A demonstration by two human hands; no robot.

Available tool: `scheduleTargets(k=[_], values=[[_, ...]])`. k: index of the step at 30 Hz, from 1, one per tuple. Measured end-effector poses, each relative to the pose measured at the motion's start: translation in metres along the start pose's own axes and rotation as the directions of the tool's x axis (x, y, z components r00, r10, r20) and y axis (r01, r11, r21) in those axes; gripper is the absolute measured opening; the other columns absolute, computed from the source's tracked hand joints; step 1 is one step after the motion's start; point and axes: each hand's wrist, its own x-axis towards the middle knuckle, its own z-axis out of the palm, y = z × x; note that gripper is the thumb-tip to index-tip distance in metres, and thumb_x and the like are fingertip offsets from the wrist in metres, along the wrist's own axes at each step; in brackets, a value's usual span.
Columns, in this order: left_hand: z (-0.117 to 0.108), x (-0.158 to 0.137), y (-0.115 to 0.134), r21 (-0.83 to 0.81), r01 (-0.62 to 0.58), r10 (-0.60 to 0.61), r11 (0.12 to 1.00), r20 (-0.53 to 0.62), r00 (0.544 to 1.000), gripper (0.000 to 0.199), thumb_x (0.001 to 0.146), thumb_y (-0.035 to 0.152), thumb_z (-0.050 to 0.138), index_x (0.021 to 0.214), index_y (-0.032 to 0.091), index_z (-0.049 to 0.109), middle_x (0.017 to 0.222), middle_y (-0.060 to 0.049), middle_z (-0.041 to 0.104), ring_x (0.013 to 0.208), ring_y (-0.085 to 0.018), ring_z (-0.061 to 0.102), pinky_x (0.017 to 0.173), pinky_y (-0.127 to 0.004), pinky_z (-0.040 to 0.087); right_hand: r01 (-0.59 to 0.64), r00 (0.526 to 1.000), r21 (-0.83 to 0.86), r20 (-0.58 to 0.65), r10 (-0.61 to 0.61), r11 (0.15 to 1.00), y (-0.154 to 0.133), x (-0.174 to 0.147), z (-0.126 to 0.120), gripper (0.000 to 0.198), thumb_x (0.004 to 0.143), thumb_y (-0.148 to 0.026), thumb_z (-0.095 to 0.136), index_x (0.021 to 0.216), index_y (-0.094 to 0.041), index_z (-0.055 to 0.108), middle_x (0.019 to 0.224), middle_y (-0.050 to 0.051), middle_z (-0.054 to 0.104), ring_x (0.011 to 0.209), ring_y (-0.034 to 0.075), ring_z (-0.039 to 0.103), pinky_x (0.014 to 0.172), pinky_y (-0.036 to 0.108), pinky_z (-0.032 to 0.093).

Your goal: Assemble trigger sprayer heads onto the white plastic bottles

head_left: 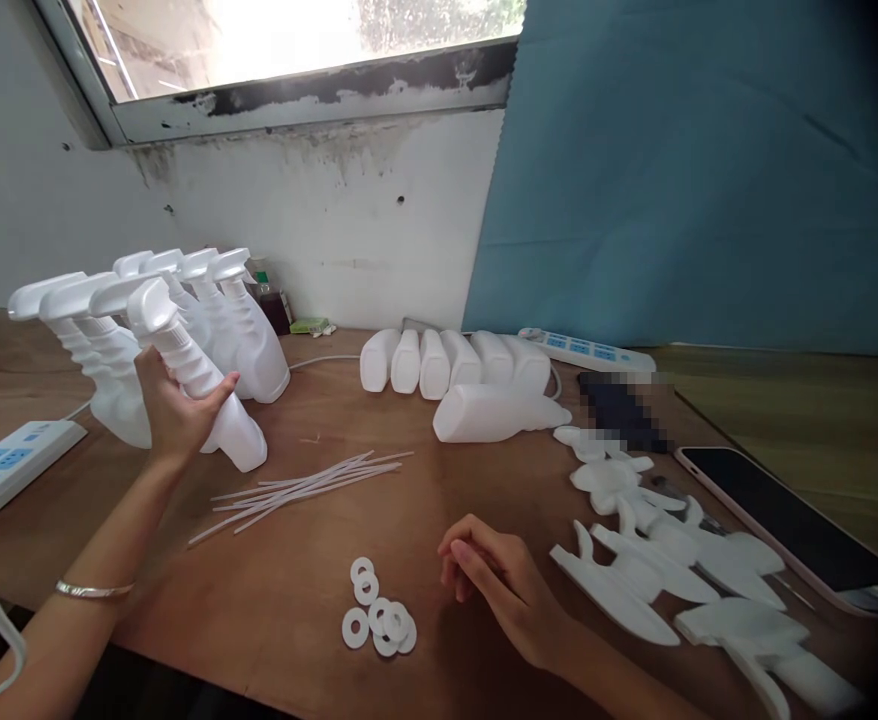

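Observation:
My left hand (184,405) grips the neck of a white spray bottle (238,432), which leans with its trigger head at the upper left. Several similar white spray bottles (263,350) with trigger heads stand upright close behind it. My right hand (503,580) hovers over the table, its fingers curled in and no object visible in them. To its left lie several flat white ring washers (355,628), partly overlapping. Several thin white tubes (311,490) are bunched between the hands. Right of my right hand, several loose white trigger heads (619,590) are spread out.
Several white bottles without heads (473,415) lie on their sides at the table's back. Power strips rest at the left (15,470) and back right (589,350). A phone (791,520) lies at the right. A small dark bottle (274,305) stands by the wall.

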Motion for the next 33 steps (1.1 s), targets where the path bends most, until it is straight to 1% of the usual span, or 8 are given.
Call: scheduleTargets(k=[8, 16, 23, 25, 27, 29, 31, 33], values=[[-0.011, -0.014, -0.002, 0.104, 0.058, -0.05, 0.993, -0.077, 0.996, 0.09, 0.052, 0.032, 0.078, 0.128, 0.012, 0.036, 0.1, -0.007, 0.054, 0.078, -0.017, 0.055, 0.075, -0.034, 0.047, 0.02, 0.999, -0.086, 0.028, -0.017, 0.996, -0.003, 0.001, 0.0, 0.026, 0.091, -0.037, 0.037, 0.079, -0.018, 0.049, 0.064, 0.001, 0.056, 0.053, 0.01, 0.051, 0.053, 0.022, 0.041], [-0.005, -0.015, -0.011, 0.328, -0.015, 0.021, 0.945, -0.017, 1.0, 0.075, 0.069, 0.032, 0.065, 0.129, 0.002, 0.03, 0.111, -0.015, 0.053, 0.093, -0.021, 0.053, 0.084, -0.035, 0.043, 0.12, 0.99, -0.361, -0.029, -0.139, 0.925, 0.0, 0.001, -0.001, 0.023, 0.091, -0.029, 0.036, 0.075, -0.018, 0.049, 0.062, 0.0, 0.053, 0.055, 0.011, 0.05, 0.056, 0.023, 0.039], [-0.008, -0.02, -0.008, 0.38, -0.164, 0.217, 0.91, -0.101, 0.971, 0.086, 0.061, 0.034, 0.068, 0.128, -0.002, 0.026, 0.123, -0.02, 0.034, 0.111, -0.031, 0.034, 0.088, -0.044, 0.036, 0.228, 0.955, -0.581, -0.023, -0.296, 0.781, 0.003, 0.003, -0.001, 0.02, 0.089, -0.021, 0.037, 0.074, -0.018, 0.048, 0.062, 0.0, 0.053, 0.055, 0.012, 0.049, 0.055, 0.023, 0.038], [-0.012, -0.027, 0.006, 0.323, -0.223, 0.276, 0.92, -0.127, 0.953, 0.074, 0.063, 0.031, 0.066, 0.122, 0.001, 0.033, 0.117, -0.019, 0.035, 0.11, -0.03, 0.034, 0.081, -0.04, 0.04, 0.235, 0.937, -0.657, -0.042, -0.346, 0.717, 0.005, 0.004, -0.002, 0.018, 0.088, -0.018, 0.037, 0.074, -0.018, 0.048, 0.064, 0.001, 0.054, 0.058, 0.013, 0.049, 0.056, 0.024, 0.038], [-0.015, -0.035, 0.03, 0.225, -0.346, 0.357, 0.911, -0.011, 0.934, 0.044, 0.068, 0.024, 0.061, 0.107, 0.01, 0.045, 0.104, -0.012, 0.045, 0.1, -0.025, 0.042, 0.077, -0.036, 0.041, 0.215, 0.921, -0.74, -0.063, -0.384, 0.637, 0.007, 0.006, -0.002, 0.017, 0.087, -0.015, 0.038, 0.075, -0.018, 0.049, 0.068, 0.002, 0.055, 0.062, 0.015, 0.05, 0.059, 0.026, 0.039], [-0.016, -0.045, 0.06, -0.008, -0.483, 0.467, 0.876, 0.268, 0.843, 0.017, 0.074, 0.018, 0.054, 0.091, 0.017, 0.051, 0.083, -0.004, 0.052, 0.081, -0.019, 0.049, 0.075, -0.033, 0.04, 0.161, 0.914, -0.828, -0.08, -0.397, 0.536, 0.008, 0.007, -0.002, 0.015, 0.085, -0.013, 0.038, 0.081, -0.017, 0.052, 0.077, 0.005, 0.058, 0.071, 0.017, 0.053, 0.064, 0.029, 0.042], [-0.014, -0.058, 0.092, -0.316, -0.434, 0.524, 0.844, 0.659, 0.539, 0.012, 0.078, 0.015, 0.05, 0.089, 0.019, 0.053, 0.077, -0.002, 0.055, 0.076, -0.016, 0.051, 0.073, -0.03, 0.039, 0.07, 0.916, -0.914, -0.099, -0.388, 0.4, 0.007, 0.009, -0.001, 0.017, 0.082, -0.011, 0.04, 0.09, -0.015, 0.055, 0.09, 0.01, 0.06, 0.081, 0.022, 0.054, 0.071, 0.034, 0.043], [-0.01, -0.072, 0.119, -0.498, -0.301, 0.554, 0.814, 0.82, 0.142, 0.013, 0.076, 0.02, 0.057, 0.089, 0.02, 0.056, 0.082, -0.002, 0.058, 0.078, -0.016, 0.052, 0.071, -0.027, 0.038, -0.063, 0.926, -0.968, -0.148, -0.347, 0.244, 0.003, 0.009, 0.0, 0.022, 0.08, -0.01, 0.043, 0.096, -0.014, 0.058, 0.099, 0.013, 0.06, 0.088, 0.027, 0.054, 0.074, 0.04, 0.044]])
